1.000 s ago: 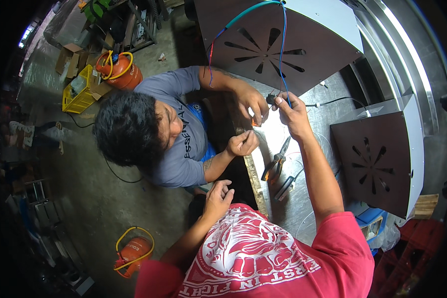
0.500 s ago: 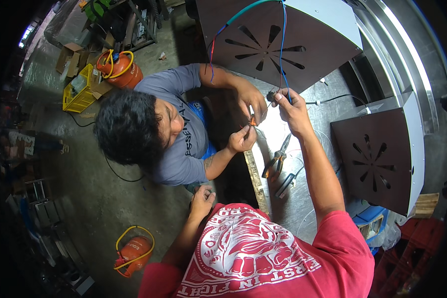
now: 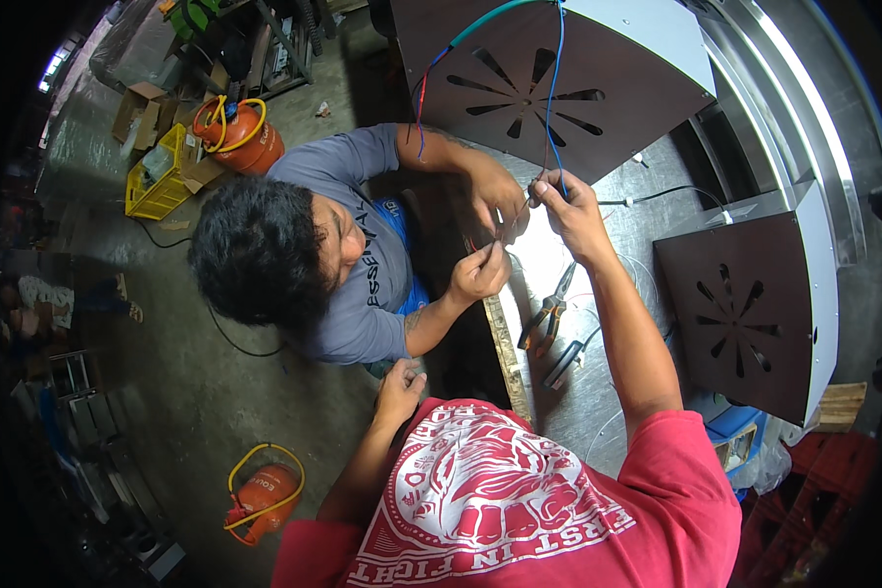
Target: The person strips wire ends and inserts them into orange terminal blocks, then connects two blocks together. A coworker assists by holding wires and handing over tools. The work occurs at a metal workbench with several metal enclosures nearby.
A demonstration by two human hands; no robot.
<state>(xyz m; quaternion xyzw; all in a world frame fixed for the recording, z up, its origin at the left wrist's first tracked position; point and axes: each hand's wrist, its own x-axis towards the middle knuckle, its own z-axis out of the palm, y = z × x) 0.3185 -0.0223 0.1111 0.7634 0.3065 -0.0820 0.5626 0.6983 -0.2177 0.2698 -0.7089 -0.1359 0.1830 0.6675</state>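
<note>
Raised over the metal table, my right hand point(image 3: 570, 211) is closed, with thumb and fingertips pinching a thin brown wire point(image 3: 547, 157). A blue wire point(image 3: 557, 88) hangs down past the same fingers. Both come from the upper edge, near a green sleeve point(image 3: 480, 22) with red and blue ends. Low at the left, my left hand point(image 3: 400, 394) is closed with curled fingers beside the other person's elbow; whatever it holds, if anything, is hidden. Facing my right hand, the other person's two hands point(image 3: 485, 240) hold thin wire ends together, too small to make out fully.
Orange-handled pliers point(image 3: 549, 312) and a dark-handled tool point(image 3: 564, 363) lie on the metal table point(image 3: 598, 402). Two brown metal housings point(image 3: 598, 137) with slotted vents stand behind and right. Orange gas cylinders point(image 3: 265, 495) and a yellow crate point(image 3: 157, 181) stand on the floor.
My right hand's fingertips have turned slightly, and the dark piece at them shows less. The orange piece between the other person's fingers no longer shows. My left hand stays put.
</note>
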